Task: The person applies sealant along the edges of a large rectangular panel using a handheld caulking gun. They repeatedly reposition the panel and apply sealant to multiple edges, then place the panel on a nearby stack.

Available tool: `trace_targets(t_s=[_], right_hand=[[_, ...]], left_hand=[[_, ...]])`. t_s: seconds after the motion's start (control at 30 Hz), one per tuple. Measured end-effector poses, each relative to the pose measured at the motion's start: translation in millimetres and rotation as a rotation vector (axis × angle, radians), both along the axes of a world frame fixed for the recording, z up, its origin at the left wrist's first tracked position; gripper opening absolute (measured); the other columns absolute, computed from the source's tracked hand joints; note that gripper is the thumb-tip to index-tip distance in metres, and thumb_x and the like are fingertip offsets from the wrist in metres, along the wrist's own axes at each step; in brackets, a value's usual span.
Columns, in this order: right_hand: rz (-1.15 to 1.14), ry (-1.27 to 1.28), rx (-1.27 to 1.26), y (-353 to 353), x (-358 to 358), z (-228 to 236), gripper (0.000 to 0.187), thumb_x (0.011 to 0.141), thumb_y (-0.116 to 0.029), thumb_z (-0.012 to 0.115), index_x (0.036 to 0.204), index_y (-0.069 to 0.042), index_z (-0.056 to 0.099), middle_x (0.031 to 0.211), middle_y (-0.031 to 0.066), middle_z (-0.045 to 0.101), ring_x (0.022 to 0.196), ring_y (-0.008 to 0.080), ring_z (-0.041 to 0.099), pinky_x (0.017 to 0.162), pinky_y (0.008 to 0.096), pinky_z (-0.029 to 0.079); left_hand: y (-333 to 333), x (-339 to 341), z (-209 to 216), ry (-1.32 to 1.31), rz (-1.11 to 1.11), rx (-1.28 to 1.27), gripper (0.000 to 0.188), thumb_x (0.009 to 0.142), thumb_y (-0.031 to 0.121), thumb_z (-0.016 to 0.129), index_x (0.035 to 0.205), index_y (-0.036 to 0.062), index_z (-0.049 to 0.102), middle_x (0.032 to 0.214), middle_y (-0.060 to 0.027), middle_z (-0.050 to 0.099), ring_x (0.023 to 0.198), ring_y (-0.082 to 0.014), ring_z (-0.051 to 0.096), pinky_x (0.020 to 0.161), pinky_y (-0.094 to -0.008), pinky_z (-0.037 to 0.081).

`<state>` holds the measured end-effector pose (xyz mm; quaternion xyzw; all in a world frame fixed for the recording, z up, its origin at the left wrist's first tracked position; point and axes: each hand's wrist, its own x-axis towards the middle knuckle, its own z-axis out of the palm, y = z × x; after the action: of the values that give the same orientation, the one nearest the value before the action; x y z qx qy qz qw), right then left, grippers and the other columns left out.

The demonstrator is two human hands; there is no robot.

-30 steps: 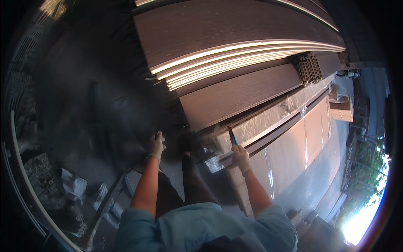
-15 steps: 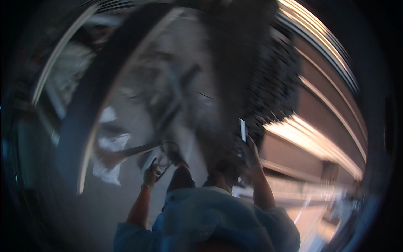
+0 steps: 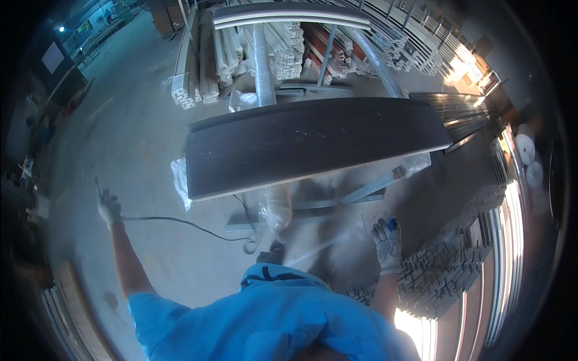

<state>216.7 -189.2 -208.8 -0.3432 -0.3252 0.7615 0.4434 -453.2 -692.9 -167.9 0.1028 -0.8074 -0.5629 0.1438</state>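
Observation:
My left hand (image 3: 109, 208), in a pale glove, is out at the left, closed around a thin dark tool (image 3: 97, 185) that points away from me. A dark hose or cable (image 3: 180, 221) runs from that hand to a loop near my feet. My right hand (image 3: 388, 248), also gloved, is closed at the right beside a stack of bars, with a small blue object (image 3: 393, 224) at its fingertips; its kind is unclear. Ahead of me, between and beyond both hands, lies a long dark panel (image 3: 313, 141) with a pale edge, held up on wrapped supports. Neither hand touches it.
Another dark panel (image 3: 289, 13) lies farther off on the wrapped rails (image 3: 263, 66). Behind are stacked white profiles (image 3: 229, 54). Many thin bars (image 3: 442, 271) are piled close to my right. Bare concrete floor (image 3: 144, 126) stretches to the left.
My view has swung round and steadied from a blur, so the panel now lies across in front of me. My left hand has moved outward to the left with the tool.

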Motion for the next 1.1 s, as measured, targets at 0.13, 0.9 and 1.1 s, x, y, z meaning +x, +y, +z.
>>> trace_targets(t_s=[0.13,0.9,1.1], right_hand=[[0.003,-0.587,0.179,22,-2,31,0.036,0.095,-0.023,0.072,0.125,-0.005,0.061,0.096,0.0053,0.066,0.087,0.0151,0.063,0.081,0.0312,0.053],[0.871,-0.334,2.021,-125,-418,106,0.070,0.100,-0.058,0.045,0.149,-0.009,0.042,0.158,0.0165,0.036,0.146,0.0354,0.033,0.120,0.0523,0.024],[0.633,-0.991,1.968,82,-340,123,0.061,0.097,-0.052,0.053,0.138,-0.007,0.056,0.151,0.0164,0.048,0.141,0.0346,0.041,0.118,0.0507,0.029]], left_hand=[[104,47,62,0.181,-0.447,-0.164,0.035,0.094,0.013,0.051,0.123,0.0029,0.068,0.083,-0.0060,0.065,0.063,-0.0148,0.057,0.062,-0.0278,0.047],[169,312,31,0.021,-0.422,0.674,0.028,0.106,0.024,0.051,0.119,-0.0003,0.052,0.069,-0.0008,0.048,0.057,-0.0100,0.044,0.052,-0.0258,0.036],[147,278,38,0.018,-0.356,0.673,0.033,0.106,0.030,0.053,0.119,-0.0006,0.052,0.072,-0.0024,0.051,0.060,-0.0114,0.048,0.054,-0.0248,0.037]])
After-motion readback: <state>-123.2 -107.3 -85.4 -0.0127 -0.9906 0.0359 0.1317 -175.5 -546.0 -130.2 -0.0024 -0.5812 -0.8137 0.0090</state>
